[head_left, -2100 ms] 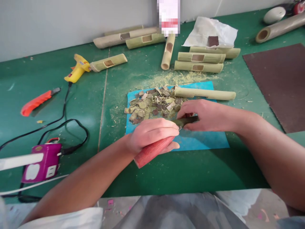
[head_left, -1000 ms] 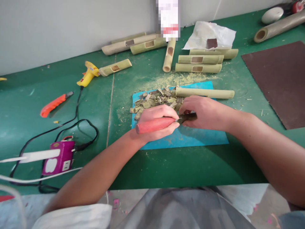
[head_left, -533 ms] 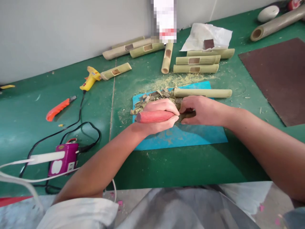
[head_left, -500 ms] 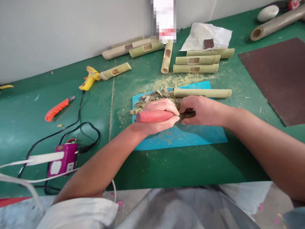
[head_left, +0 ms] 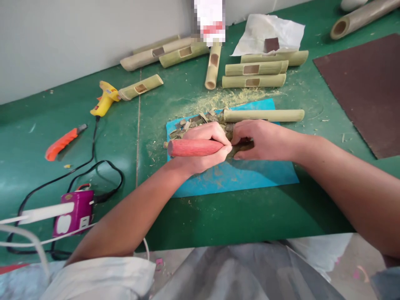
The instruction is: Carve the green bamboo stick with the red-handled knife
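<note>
My left hand (head_left: 206, 146) is closed around a tool with a thick red handle (head_left: 195, 147); the tool's working end is hidden by my fingers. Touching its fingertips, my right hand (head_left: 262, 139) pinches a dark greenish piece of bamboo (head_left: 244, 147), mostly covered by the fingers. Both hands are over a blue sheet (head_left: 262, 173). Bamboo chips (head_left: 190, 123) lie heaped on the sheet behind my left hand. Just behind my right hand rests a pale bamboo tube (head_left: 264, 115).
Several notched bamboo tubes (head_left: 254, 81) lie at the back of the green table (head_left: 200, 225). Leftward are a yellow glue gun (head_left: 104, 100), an orange cutter (head_left: 62, 143) and a purple power block (head_left: 73, 212) with cords. A brown board (head_left: 365, 91) is at right.
The whole view has shifted slightly, so the tabletop items appear further left and higher. Both hands keep their grips, with the red handle at a slightly different angle.
</note>
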{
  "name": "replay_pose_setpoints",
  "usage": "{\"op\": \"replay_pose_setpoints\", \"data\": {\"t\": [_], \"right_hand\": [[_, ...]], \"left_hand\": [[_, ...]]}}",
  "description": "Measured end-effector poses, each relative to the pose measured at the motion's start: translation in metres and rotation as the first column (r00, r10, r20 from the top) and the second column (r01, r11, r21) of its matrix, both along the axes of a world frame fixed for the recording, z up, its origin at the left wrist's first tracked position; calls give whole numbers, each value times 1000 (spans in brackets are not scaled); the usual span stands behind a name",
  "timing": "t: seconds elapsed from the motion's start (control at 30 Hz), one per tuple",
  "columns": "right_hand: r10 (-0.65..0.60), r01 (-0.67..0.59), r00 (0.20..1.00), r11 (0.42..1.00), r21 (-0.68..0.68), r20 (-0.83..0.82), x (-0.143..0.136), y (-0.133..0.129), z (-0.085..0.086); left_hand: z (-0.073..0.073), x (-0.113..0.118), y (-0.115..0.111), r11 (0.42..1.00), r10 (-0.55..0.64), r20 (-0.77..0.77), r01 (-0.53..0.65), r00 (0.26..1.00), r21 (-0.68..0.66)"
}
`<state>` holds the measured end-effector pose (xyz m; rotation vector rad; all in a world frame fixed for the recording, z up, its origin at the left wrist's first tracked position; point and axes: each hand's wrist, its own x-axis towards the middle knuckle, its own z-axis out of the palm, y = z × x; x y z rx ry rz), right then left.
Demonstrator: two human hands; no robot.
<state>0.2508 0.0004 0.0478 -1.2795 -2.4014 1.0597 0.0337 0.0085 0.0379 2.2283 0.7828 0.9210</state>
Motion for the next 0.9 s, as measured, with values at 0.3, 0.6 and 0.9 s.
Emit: {"op": "replay_pose_setpoints", "data": {"t": [0.3,0.6,0.9], "right_hand": [[5,-5,1000,1000,-7,-14,2,0,0],[3,-3,1000,1000,-6,-16,2,0,-1],[-12,11,1000,999,-35,-20,2,0,0]], "left_hand": [[-3,0,1,1000,-20,76,20,997,1],[-7,-5,1,999,7,63,-10,998,41],[-8,-8,-2,995,46,25,-48,999,90]]}}
